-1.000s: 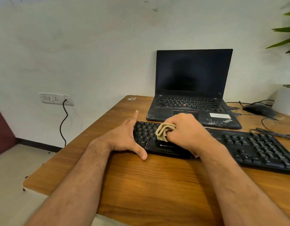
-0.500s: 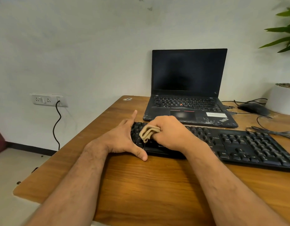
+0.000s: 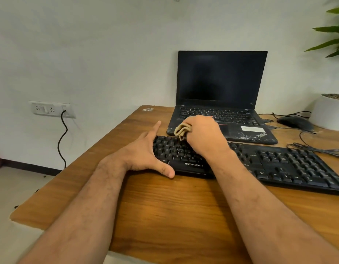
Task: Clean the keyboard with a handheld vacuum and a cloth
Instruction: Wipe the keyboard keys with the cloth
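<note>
So the keyboard (image 3: 260, 164) sits across the desk (image 3: 165, 216), running from about the middle out to the right edge, black, with ZEBRONICS printed on its front lip. The left hand (image 3: 144, 155) is braced on the keyboard's left end: fingers straight and together along that end, index pointing toward the back edge, thumb splayed out wide and lying against the front lip next to the logo. It's more of a hold-it-steady press than a grab.

The right hand (image 3: 203, 136) is balled up around a tan cloth (image 3: 181, 130), up over the top-left key rows at the back edge of the keyboard. The cloth is bunched, and a folded wad of it sticks out past the fingers on the left side, with its lower tip down at the top row of keys. Can't tell if it's actually touching the keys there. The fingers themselves are curled under, so the tips are hidden.

Behind the keyboard there's an open laptop (image 3: 220, 82) with a dark screen, closer to the back edge. A mouse (image 3: 294, 121) and a white pot (image 3: 328, 113) are at the back right, with a cable (image 3: 317, 149) trailing along the right side. A wall socket (image 3: 52, 109) is off to the left.
</note>
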